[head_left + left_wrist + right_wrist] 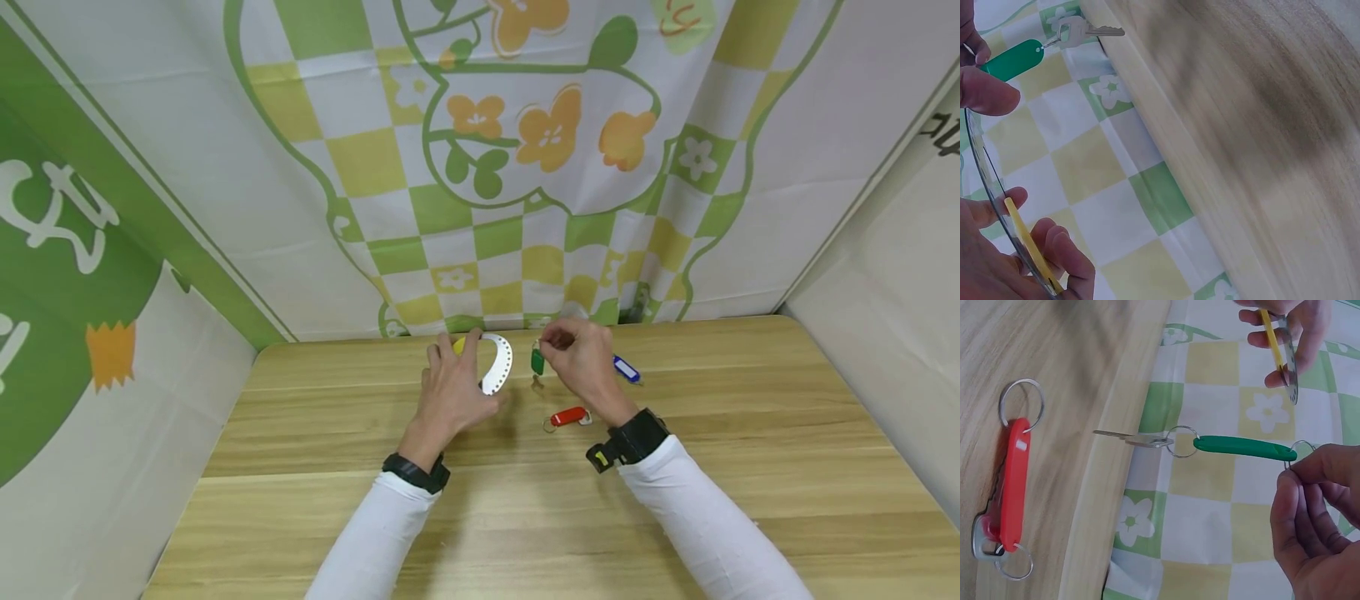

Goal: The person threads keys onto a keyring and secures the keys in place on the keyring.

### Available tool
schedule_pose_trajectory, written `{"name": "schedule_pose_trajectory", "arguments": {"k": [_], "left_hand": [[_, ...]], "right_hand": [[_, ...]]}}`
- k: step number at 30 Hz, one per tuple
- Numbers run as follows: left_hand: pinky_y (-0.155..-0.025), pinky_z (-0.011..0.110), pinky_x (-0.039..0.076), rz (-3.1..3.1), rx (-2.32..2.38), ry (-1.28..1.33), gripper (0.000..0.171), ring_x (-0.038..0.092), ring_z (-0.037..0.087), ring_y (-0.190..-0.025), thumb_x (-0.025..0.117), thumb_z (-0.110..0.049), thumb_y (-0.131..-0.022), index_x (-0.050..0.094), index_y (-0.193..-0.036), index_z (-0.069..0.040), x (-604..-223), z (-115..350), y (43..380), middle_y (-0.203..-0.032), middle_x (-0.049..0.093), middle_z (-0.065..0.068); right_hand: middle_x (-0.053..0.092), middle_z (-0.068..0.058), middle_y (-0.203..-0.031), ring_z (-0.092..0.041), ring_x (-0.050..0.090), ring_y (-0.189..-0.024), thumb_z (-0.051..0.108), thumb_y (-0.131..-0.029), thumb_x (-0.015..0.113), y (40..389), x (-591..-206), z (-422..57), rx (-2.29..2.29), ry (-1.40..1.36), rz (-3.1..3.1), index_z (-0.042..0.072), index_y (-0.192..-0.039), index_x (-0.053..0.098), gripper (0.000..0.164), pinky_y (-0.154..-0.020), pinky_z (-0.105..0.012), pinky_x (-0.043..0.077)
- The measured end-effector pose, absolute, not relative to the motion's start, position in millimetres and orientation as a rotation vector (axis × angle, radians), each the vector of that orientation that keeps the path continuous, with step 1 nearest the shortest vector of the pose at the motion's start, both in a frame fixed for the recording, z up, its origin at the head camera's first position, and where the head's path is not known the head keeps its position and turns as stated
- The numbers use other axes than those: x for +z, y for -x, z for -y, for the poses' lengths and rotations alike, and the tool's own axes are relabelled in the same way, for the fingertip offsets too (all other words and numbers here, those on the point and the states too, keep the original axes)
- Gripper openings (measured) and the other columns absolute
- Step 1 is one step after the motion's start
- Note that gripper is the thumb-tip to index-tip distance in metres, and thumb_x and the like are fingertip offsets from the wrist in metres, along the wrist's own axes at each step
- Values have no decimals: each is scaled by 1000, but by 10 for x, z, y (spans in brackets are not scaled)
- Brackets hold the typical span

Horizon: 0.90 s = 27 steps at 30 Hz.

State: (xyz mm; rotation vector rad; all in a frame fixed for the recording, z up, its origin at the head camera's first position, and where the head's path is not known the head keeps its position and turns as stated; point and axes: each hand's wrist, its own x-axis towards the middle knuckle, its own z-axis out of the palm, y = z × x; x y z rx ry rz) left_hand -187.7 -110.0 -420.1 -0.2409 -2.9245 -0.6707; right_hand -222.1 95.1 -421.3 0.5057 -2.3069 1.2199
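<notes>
Your right hand point(585, 354) pinches the upper split ring point(1303, 445) of the green key tag point(1244, 448) between thumb and fingertips, so the tag hangs above the table point(337, 433) with its key point(1147, 441) below. Your left hand point(453, 387) grips the silver perforated plate point(504, 367), fingers spread along one edge and thumb opposite; a yellow part point(1270, 339) shows on it. That narrow pinch is the weak point: if the thin ring rolls between your fingertips, the tag could drop. A quick wrist turn might swing the key against the plate. Lowering your right forearm could nudge the red key tag point(568, 416) or blue key tag point(626, 368), both lying on the table. I can make out no container; the blue tag just frames a white label point(626, 367).
</notes>
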Motion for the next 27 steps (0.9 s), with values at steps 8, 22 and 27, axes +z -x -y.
{"name": "schedule_pose_trajectory", "arguments": {"k": [8, 22, 27], "left_hand": [[-81, 56, 50, 2921, -607, 303, 100, 39, 43, -123, 86, -42, -70, 40, -154, -14, -4153, 1092, 1871, -138, 36, 27], [-91, 61, 47, 2943, -504, 419, 100, 40, 43, -126, 86, -37, -71, 38, -156, -16, -4076, 1051, 1854, -142, 38, 24], [-90, 61, 47, 2936, -483, 431, 99, 41, 42, -124, 87, -39, -71, 40, -154, -15, -4077, 1054, 1858, -141, 40, 24]], "right_hand": [[71, -5, -73, -17, 66, -63, 2, -80, 77, 2210, -4114, -944, 1275, -431, 2450, 3, -80, 77, 1, -60, -32, 56], [72, -4, -74, -16, 64, -62, 3, -81, 76, 2227, -4040, -961, 1510, -410, 2561, 4, -86, 78, 5, -56, -28, 50], [71, -3, -74, -16, 64, -62, 3, -82, 75, 2239, -4014, -962, 1503, -436, 2591, 5, -86, 77, 4, -56, -29, 50]]}}
